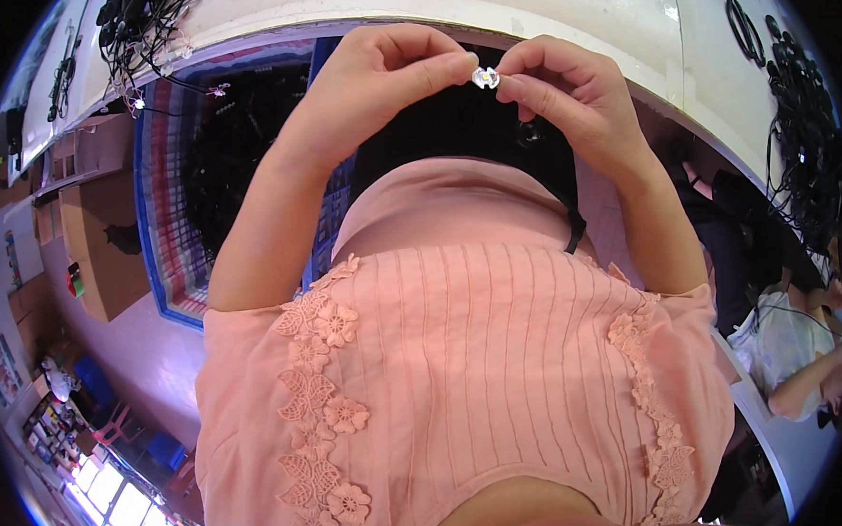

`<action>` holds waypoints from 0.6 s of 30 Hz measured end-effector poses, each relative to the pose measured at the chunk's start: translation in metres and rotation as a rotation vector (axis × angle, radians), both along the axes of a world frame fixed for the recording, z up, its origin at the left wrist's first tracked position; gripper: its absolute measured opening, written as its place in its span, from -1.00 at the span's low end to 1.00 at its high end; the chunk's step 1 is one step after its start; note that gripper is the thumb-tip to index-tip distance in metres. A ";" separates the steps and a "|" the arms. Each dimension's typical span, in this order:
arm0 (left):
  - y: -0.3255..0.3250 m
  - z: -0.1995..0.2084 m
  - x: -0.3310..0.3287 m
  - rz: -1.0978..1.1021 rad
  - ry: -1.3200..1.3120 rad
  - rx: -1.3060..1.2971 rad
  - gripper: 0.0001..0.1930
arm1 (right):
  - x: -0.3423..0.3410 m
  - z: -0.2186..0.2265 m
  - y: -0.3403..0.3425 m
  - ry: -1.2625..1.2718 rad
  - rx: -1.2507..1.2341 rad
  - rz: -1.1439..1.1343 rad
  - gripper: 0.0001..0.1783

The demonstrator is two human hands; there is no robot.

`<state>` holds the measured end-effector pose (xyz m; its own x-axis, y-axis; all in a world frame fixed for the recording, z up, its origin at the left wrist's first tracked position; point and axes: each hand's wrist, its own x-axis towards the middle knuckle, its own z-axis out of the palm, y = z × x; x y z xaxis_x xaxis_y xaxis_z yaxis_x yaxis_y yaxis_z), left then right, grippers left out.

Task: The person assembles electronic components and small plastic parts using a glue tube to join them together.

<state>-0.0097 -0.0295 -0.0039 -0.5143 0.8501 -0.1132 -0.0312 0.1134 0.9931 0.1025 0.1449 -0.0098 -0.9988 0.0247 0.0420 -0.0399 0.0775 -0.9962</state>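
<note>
Between my two hands, just off the near edge of the table, is a small clear, shiny piece [486, 78] with a yellowish centre. The thumb and forefinger of my left hand [387, 69] pinch its left side. On its right side, the thumb and forefinger of my right hand [572, 88] are closed on it as well. Its exact kind is too small to make out. Below my hands, a black cloth [433, 129] lies across my lap.
Tangled black cables with small clear pieces [147, 39] hang over the table edge [331, 3] at left. More bundled black cables [801, 100] lie at right. A blue-rimmed bin with a checked lining [166, 210] and a cardboard box [106, 246] stand at left. Another person's arm [813, 381] shows at right.
</note>
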 end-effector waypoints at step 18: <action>0.008 -0.017 0.007 0.114 -0.261 0.070 -0.82 | -0.002 -0.013 0.001 0.545 0.610 -0.131 -0.82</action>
